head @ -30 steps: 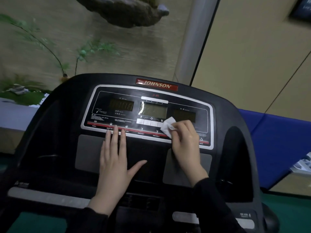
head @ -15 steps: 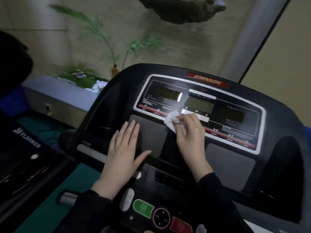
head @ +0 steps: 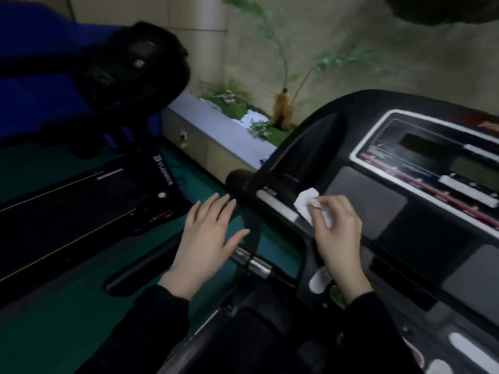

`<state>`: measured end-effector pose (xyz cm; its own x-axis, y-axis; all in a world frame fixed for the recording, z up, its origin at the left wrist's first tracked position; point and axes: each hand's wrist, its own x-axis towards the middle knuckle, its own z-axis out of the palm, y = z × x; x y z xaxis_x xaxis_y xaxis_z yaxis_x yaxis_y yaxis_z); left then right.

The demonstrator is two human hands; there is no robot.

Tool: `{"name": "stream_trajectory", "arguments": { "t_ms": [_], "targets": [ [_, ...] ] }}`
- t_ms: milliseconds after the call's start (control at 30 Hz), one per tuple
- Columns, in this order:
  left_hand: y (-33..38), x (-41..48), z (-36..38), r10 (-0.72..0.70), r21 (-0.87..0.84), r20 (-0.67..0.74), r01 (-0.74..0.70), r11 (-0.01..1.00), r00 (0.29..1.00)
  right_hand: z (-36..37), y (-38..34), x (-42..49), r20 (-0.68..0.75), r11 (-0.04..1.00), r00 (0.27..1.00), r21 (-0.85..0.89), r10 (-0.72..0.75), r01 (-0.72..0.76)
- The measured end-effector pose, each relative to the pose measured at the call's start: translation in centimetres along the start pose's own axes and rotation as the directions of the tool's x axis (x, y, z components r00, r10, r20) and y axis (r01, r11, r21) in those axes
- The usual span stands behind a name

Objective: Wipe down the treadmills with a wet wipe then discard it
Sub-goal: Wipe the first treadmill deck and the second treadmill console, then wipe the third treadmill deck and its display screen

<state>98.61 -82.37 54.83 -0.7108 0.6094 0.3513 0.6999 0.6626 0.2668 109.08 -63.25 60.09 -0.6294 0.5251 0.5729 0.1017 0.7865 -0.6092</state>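
Note:
The black treadmill console [head: 383,209] fills the right side, its display panel [head: 437,157] at the upper right. My right hand [head: 337,233] pinches a crumpled white wet wipe [head: 305,202] against the grey handlebar [head: 272,203] at the console's left edge. My left hand [head: 208,236] hovers flat with fingers spread, left of the handlebar and above the green floor; it holds nothing. Both sleeves are black.
A second black treadmill [head: 81,201] lies to the left, with its dark console [head: 135,68] at the upper left. A grey ledge [head: 216,130] with plants [head: 243,109] runs behind. A chrome bar end [head: 253,263] juts out below my left hand. Green floor [head: 67,306] lies between the machines.
The view has swung left. My right hand has carried the wipe from the display panel leftward down to the left handlebar. My left hand has lifted off the console and moved left past its edge.

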Motion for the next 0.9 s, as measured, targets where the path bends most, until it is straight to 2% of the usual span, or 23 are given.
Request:
{"name": "stream_trajectory", "arguments": {
  "t_ms": [267,500,733,900],
  "targets": [
    [-10.6,-10.4,-4.9,-0.211,0.008,0.022,0.210,0.978,0.977,8.1,-9.2,-6.4,0.168,0.996,0.985,0.088,-0.034,0.019],
    [-18.3,-20.9,-8.4,-0.400,0.028,0.009,0.399,0.916,0.917,14.1,-17.0,-12.9,0.341,0.980,0.938,0.197,-0.061,-0.008],
    [-22.4,-30.2,-10.6,-0.619,0.028,-0.019,0.619,0.785,0.785,18.7,-22.6,-18.5,0.502,0.955,0.844,0.295,-0.189,0.038],
    [-24.0,-35.5,-11.6,-0.755,0.009,-0.022,0.755,0.655,0.655,21.8,-25.6,-20.7,0.587,0.931,0.765,0.363,-0.264,0.042]
  ]
}}
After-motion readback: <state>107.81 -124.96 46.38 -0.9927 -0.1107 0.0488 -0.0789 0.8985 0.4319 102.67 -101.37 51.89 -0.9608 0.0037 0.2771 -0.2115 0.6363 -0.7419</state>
